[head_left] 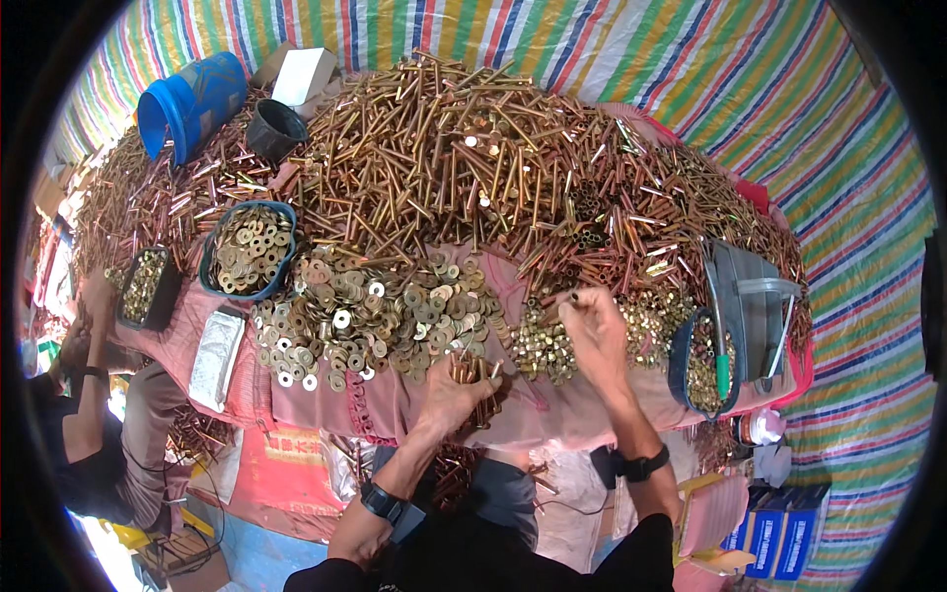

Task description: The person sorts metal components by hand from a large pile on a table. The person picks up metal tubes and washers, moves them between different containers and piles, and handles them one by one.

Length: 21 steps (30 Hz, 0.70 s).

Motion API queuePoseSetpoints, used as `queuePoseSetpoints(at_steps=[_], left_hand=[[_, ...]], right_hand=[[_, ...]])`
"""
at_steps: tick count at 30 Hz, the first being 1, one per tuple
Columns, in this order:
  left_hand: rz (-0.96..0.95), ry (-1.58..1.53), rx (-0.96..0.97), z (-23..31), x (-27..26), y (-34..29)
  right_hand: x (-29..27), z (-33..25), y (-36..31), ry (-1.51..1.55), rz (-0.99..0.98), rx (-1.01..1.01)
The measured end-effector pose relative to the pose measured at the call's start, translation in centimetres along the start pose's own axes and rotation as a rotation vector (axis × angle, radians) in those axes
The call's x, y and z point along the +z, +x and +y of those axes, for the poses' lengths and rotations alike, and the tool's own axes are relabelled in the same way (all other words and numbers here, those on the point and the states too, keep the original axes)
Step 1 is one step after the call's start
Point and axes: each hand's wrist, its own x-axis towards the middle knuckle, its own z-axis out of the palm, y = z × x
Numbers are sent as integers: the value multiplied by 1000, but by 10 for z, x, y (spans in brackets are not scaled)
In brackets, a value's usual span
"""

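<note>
My left hand (456,395) is closed around a bundle of long brass bolts (476,372) at the near edge of the pink-covered table (395,409). My right hand (593,331) reaches over a small heap of brass nuts (541,345), fingers pinched on something small; I cannot tell what. A spread of flat brass washers (380,316) lies just left of both hands. A huge pile of long bolts (473,158) covers the table beyond.
A blue tub of washers (249,249) sits at the left, a dark tray (148,286) further left, a blue barrel (192,104) and black cup (274,128) behind. A grey dustpan-like bin (750,306) and nut container (702,365) stand right. Another person (89,434) sits at left.
</note>
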Motion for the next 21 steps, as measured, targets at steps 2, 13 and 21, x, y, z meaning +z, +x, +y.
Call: queuePoseSetpoints(at_steps=[2,13,21], left_hand=[[14,0,-18,-1,0,1],[-6,-32,14,-7,-1,3],[2,-33,34,-7,0,4]], right_hand=[[14,0,-29,315,-2,156],[1,0,-100,-577,-352,-276],[14,-11,-74,7,-110,95]])
